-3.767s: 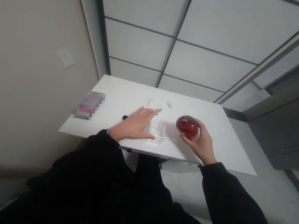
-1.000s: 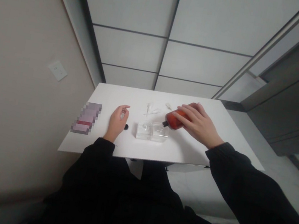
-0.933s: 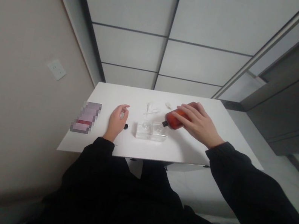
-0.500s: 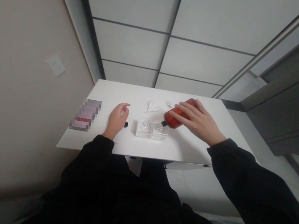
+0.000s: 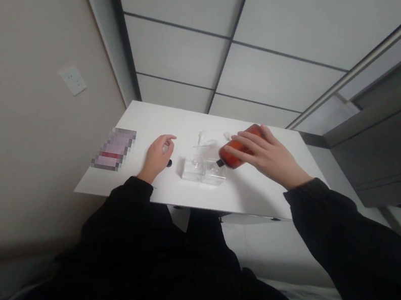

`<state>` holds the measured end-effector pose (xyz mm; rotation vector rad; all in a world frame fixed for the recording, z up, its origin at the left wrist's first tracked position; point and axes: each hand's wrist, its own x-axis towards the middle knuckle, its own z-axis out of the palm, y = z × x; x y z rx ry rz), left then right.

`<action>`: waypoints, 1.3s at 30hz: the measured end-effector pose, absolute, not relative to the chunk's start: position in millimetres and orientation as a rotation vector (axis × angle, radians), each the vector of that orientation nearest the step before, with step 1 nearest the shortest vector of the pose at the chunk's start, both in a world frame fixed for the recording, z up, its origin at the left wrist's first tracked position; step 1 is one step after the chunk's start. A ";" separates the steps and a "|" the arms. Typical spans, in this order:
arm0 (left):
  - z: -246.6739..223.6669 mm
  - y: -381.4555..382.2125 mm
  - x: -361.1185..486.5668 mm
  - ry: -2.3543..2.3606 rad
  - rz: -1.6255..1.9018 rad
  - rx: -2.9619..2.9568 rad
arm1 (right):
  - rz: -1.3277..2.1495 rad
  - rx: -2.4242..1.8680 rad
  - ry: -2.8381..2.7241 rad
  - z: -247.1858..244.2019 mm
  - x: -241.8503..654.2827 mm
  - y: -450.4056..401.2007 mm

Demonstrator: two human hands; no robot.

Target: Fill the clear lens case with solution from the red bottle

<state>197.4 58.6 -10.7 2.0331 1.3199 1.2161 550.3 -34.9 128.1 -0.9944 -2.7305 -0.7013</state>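
My right hand [image 5: 261, 152] is wrapped over an amber-red bottle [image 5: 239, 151]. The bottle is tipped with its dark neck [image 5: 220, 163] down to the left, over the right part of a clear plastic box [image 5: 193, 173]. Whether liquid flows from it cannot be made out. My left hand [image 5: 158, 154] rests on the table at the left of the box, its fingers loosely curved with a gap at the thumb and nothing plainly held. Beside it lies a small black cap [image 5: 169, 163].
On the white table [image 5: 144, 120], small whitish pieces [image 5: 201, 139] lie behind the box, too faint to name. A pixelated pinkish item [image 5: 114, 150] lies near the left edge. A wall with a socket [image 5: 72, 80] stands at the left, pale panels [image 5: 178, 54] behind.
The view has shifted slightly, so the table sits a little higher. Both hands hold nearly the same pose, and the bottle stays tipped over the clear box.
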 end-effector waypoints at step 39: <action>-5.5 58.6 194.3 1.296 1.192 2.085 | -0.832 -0.851 -2.962 176.8 497.6 -30.4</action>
